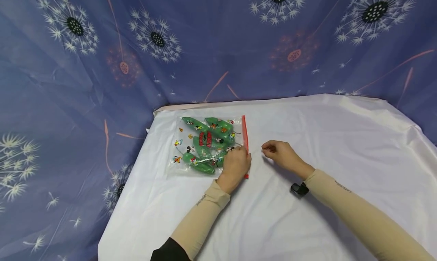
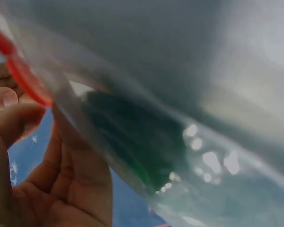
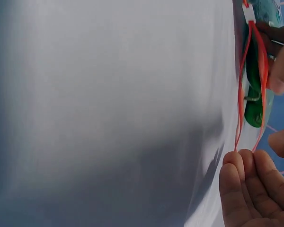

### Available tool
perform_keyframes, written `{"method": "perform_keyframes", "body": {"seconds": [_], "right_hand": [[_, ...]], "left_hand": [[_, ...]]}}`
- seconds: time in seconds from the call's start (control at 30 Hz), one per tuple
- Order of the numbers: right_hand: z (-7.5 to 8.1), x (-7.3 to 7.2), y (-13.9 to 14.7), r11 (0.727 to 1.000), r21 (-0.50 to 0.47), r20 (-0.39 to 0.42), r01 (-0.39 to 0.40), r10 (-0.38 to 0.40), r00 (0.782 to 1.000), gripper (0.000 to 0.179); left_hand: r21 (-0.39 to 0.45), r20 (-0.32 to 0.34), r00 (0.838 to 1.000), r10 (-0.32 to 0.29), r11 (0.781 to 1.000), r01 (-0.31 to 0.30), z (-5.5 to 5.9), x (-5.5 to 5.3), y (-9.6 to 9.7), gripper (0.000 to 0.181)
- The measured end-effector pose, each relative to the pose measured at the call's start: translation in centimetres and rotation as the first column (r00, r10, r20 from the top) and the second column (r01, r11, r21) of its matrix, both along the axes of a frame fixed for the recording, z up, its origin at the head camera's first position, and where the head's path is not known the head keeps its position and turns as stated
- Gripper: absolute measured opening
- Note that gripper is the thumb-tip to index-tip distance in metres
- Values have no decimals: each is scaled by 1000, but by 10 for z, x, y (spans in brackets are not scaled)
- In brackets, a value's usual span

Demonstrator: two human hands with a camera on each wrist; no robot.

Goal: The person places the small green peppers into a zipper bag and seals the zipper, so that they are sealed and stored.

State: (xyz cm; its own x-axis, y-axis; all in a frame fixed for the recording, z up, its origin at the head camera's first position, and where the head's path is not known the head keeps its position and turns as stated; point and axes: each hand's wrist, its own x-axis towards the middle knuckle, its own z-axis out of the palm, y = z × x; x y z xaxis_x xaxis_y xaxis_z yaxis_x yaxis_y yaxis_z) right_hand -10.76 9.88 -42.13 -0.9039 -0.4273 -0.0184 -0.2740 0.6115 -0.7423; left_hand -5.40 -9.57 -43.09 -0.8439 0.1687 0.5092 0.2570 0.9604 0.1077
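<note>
A clear zip bag (image 1: pixel 173 163) printed with cartoon figures lies flat on the white table, several green peppers (image 1: pixel 199 167) with thin stems inside it. Along its right side runs a red zip strip (image 1: pixel 244 130). My left hand (image 1: pixel 235 165) grips the bag at this edge, thumb on one side and fingers behind the plastic. In the right wrist view the two red lines of the mouth stand apart, with a white slider (image 3: pixel 249 13) near their far end. Just right of the strip, my right hand (image 1: pixel 282 154) hovers with fingers loosely bent, thumb apart, holding nothing.
The white cloth-covered table (image 1: pixel 341 147) spreads to the right of the bag. A dark blue curtain (image 1: pixel 218 44) with dandelion prints hangs behind and to the left. A small black camera (image 1: pixel 299 190) sits at the right wrist.
</note>
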Motion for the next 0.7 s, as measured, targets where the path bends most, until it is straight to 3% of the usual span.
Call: {"method": "perform_keyframes", "body": {"seconds": [0.13,0.33,0.5,0.6,0.7], "right_hand": [[-1,3,-5,1000,-12,-9,-17,17,1000,23],[1,12,-10,998,-30,22,-53,54,998,23],[-2,25,-17,997,-42,158,-67,72,985,21],[1,31,-20,997,-35,271,-69,76,960,23],[2,35,-26,995,-67,399,-71,92,912,26]], "left_hand": [[36,80,996,-24,999,21,10,11,-9,20],[64,186,982,-43,997,32,24,51,-25,8],[-102,110,993,-38,994,49,19,76,-29,19],[-199,58,997,-42,979,53,13,77,-27,13],[-253,82,996,-26,966,46,7,75,-25,8]]}}
